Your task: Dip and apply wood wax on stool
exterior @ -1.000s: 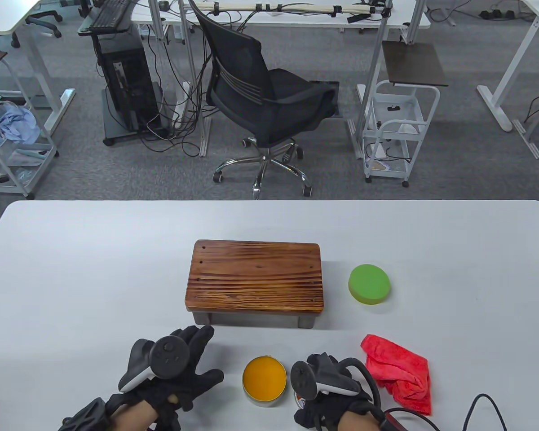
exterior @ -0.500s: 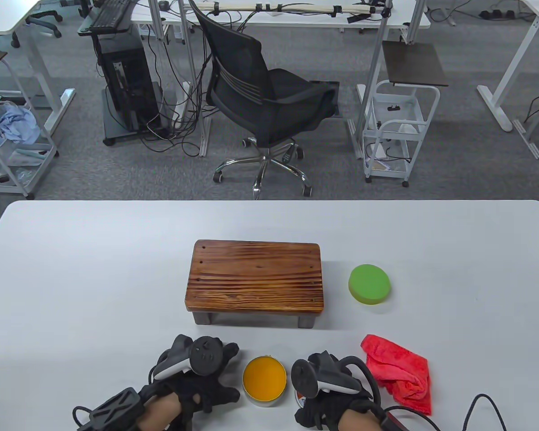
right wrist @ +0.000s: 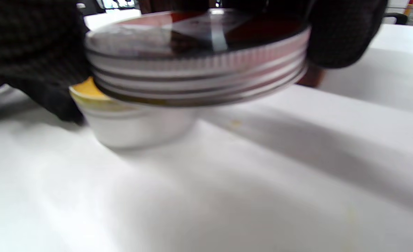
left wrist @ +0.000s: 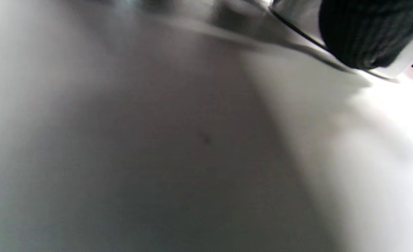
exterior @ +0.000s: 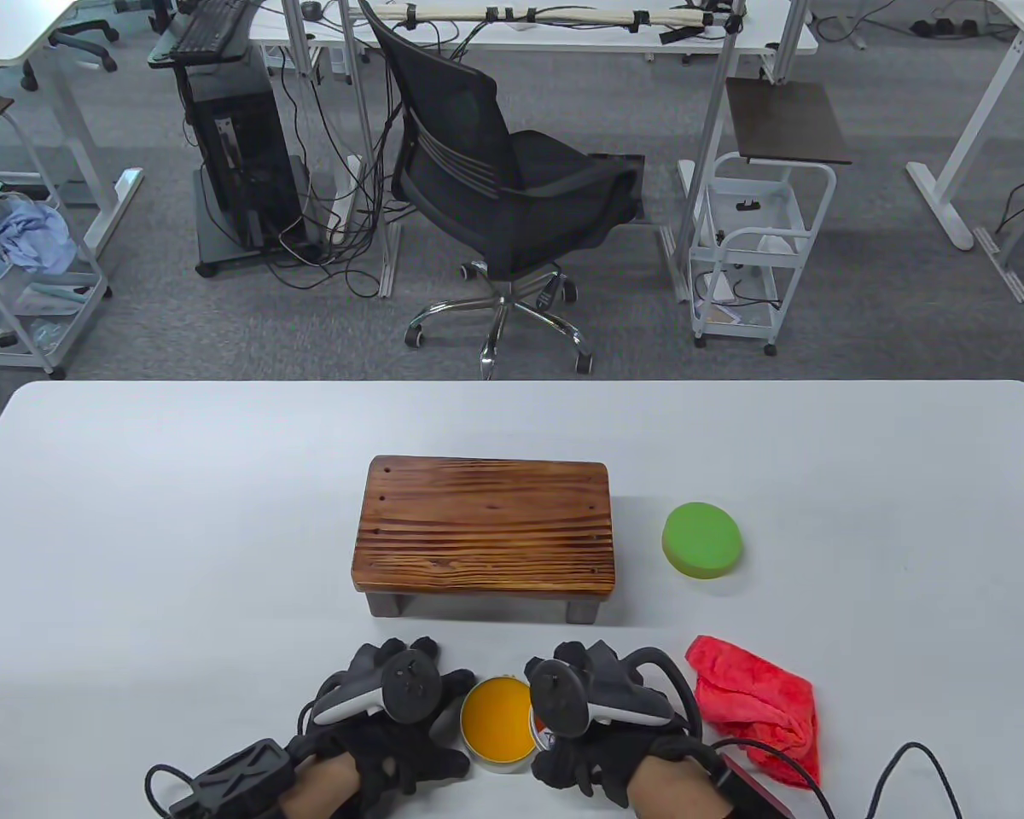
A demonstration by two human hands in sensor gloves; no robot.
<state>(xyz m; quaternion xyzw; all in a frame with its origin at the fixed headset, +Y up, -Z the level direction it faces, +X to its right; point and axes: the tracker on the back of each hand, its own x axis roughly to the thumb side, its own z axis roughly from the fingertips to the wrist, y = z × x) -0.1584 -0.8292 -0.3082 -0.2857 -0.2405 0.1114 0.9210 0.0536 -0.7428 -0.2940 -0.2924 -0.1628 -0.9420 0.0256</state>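
Note:
The wooden stool (exterior: 486, 533) stands mid-table. In front of it sits the open wax tin (exterior: 493, 721) with orange wax; in the right wrist view the tin (right wrist: 136, 126) is low and blurred. My left hand (exterior: 445, 721) grips the tin's left side, and the left wrist view shows a fingertip (left wrist: 360, 31) on its metal wall (left wrist: 297, 17). My right hand (exterior: 555, 712) pinches the metal lid (right wrist: 199, 59) by its rim. The lid hangs tilted over the tin's right edge. A round green sponge (exterior: 702, 539) lies right of the stool, untouched.
A crumpled red cloth (exterior: 759, 704) lies right of my right hand. Glove cables trail off the near table edge (exterior: 904, 768). An office chair (exterior: 503, 188) and carts stand on the floor beyond the table.
My left hand came right from near the stool's front leg and took hold of the tin's side. My right hand moved left with the lid until it overlaps the tin.

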